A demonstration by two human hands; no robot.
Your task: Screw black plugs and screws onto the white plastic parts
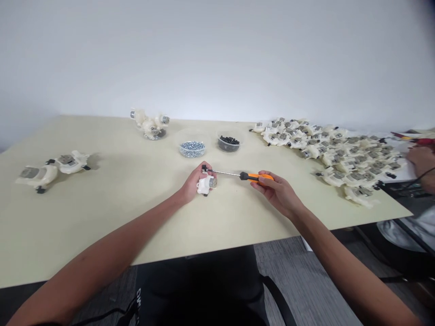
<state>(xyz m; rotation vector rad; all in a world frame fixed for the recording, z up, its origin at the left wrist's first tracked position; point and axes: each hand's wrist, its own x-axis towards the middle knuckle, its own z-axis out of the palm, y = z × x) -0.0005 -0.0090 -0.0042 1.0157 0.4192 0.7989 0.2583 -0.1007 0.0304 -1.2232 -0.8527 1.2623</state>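
Observation:
My left hand [192, 184] grips a small white plastic motor housing [204, 184] with a grey metal motor at its right side and black pieces at top and bottom. In my right hand [277, 192] is a screwdriver [255, 177] with an orange and black handle, held nearly level. Its thin shaft points left, and the tip meets the black piece at the housing's top. Whether a screw sits under the tip is too small to tell. Just beyond my hands stand a clear bowl of silvery screws [192, 148] and a clear bowl of small black parts [229, 144].
Many similar motor housings [340, 156] cover the table's right side. Two more housings [70, 163] lie at the left, and a small pile [149, 124] sits at the back. Another person's hand [421, 156] shows at the far right. The table [136, 181] meets a white wall behind.

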